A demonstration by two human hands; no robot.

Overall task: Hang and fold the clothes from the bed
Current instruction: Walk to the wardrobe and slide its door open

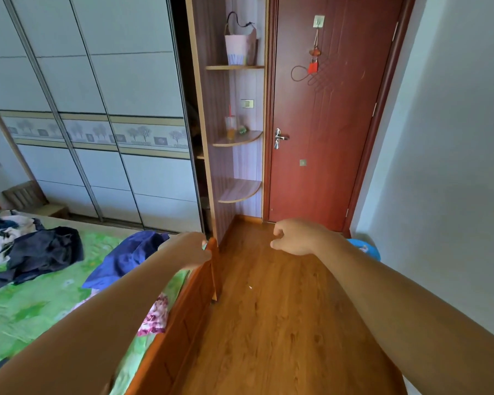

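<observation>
Ahead, two hands: right hand (294, 238) hung loosely curled, empty, beside the bed (26, 309); left hand (190, 249) at its footboard (183, 323), fingers hidden. On the bed lay three clothes piles — dark garment (46, 252), blue garment (126, 258), pale heap (9, 232).

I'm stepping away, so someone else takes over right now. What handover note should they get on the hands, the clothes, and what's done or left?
Left hand: at the footboard corner; fingers hidden, grip unclear.
Right hand: loosely curled above the floor, holding nothing.
Clothes: blue garment, dark garment and mixed pile lie crumpled on the bed.
Done: nothing visibly folded or hung.
Left: all of it; the wardrobe is open at its right end.
</observation>
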